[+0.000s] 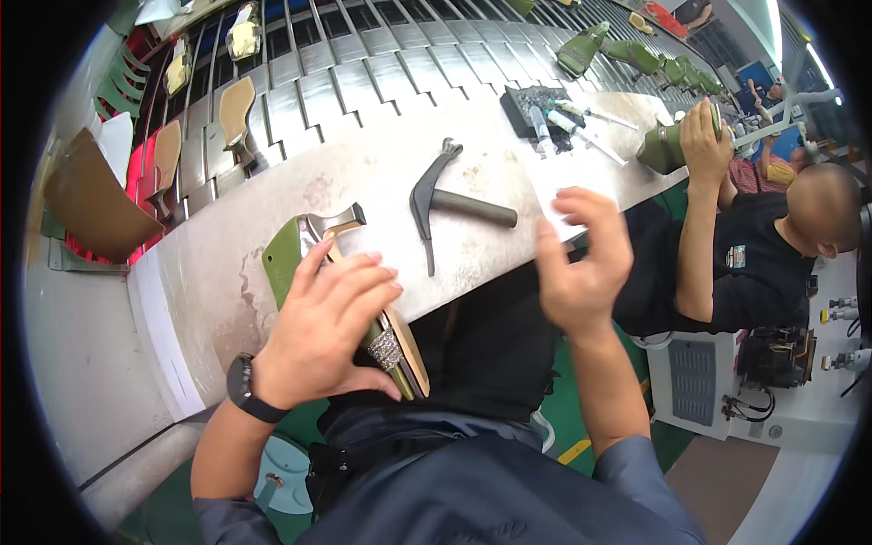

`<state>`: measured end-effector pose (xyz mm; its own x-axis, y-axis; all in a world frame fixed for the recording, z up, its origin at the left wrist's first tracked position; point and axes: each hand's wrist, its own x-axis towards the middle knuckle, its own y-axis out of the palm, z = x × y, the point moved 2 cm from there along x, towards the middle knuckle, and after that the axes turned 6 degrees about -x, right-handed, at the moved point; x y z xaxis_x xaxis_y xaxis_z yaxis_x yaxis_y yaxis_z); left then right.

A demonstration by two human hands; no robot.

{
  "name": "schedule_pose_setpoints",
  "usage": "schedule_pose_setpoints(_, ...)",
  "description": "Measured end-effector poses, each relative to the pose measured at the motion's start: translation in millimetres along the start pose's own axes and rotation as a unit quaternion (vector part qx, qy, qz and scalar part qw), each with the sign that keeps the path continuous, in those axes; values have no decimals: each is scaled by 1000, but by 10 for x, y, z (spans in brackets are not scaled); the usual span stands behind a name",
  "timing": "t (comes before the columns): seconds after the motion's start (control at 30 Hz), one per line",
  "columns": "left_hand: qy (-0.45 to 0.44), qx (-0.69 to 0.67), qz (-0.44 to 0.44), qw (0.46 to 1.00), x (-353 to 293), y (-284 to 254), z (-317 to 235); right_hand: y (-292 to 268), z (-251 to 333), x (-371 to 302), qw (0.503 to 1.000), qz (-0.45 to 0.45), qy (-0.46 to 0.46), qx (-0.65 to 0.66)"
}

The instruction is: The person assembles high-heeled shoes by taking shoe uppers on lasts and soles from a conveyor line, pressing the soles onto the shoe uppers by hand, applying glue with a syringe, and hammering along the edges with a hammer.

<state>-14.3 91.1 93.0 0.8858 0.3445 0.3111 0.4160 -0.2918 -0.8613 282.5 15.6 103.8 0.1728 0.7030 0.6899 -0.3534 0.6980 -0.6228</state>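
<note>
Under my left hand [331, 318] is a high-heeled shoe [386, 350] on a green plastic last [283, 259]. A glittery band crosses it, and a tan sole runs along its side. The heel end, with a shiny heel [341, 221], points away from me. My left fingers lie over the shoe and the thumb is on its near side, so the palm hides its middle. Raised over the table's front edge, my right hand [586, 263] is slightly blurred, fingers apart and holding nothing. Between the hands lies a hammer [472, 208] with a long curved dark head.
A black box [536, 109] with several syringes [590, 141] stands beyond a white sheet [568, 182]. Behind the table runs a slatted metal conveyor [354, 68] carrying soles [236, 109] and green lasts [581, 50]. At right a co-worker [745, 245] holds a green last [661, 148].
</note>
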Motion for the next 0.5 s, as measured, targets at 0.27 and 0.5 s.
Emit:
schedule_pose_setpoints(0.27, -213, -172, -233, 933, -62, 45, 890, 25, -782, 543, 933, 226, 272, 63)
schedule_pose_setpoints(0.5, -288, -233, -258, 892, -14, 61, 847, 269, -1508, 328, 748, 107, 467, 459)
